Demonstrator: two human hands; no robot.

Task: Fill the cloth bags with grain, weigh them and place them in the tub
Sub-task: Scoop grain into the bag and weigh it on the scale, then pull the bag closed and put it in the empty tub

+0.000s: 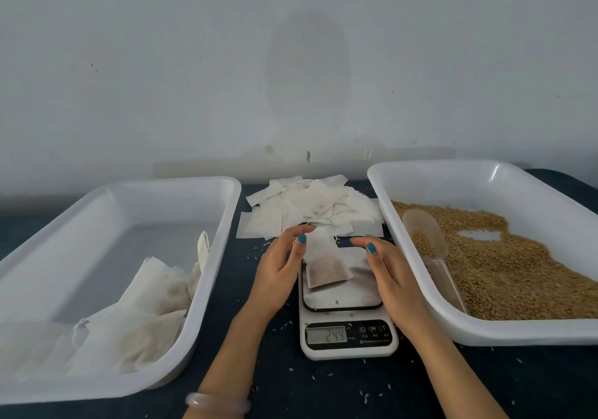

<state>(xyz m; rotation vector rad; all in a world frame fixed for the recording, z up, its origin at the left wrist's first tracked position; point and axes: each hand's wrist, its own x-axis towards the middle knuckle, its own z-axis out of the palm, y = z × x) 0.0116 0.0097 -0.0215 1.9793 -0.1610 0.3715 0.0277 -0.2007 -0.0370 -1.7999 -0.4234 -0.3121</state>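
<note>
A filled bag (325, 265) lies on the scale (348, 337), whose display reads 244. The left hand (278, 273) and right hand (391, 273) flank it with fingers loosely straight, holding nothing, though I cannot tell whether the left thumb touches it. On the table (323, 386), the tub (161, 183) at left holds filled bags (142, 321), a tray (420, 164) at right holds grain (517, 273) and a scoop (427, 234), and empty bags (310, 208) lie piled behind the scale.
</note>
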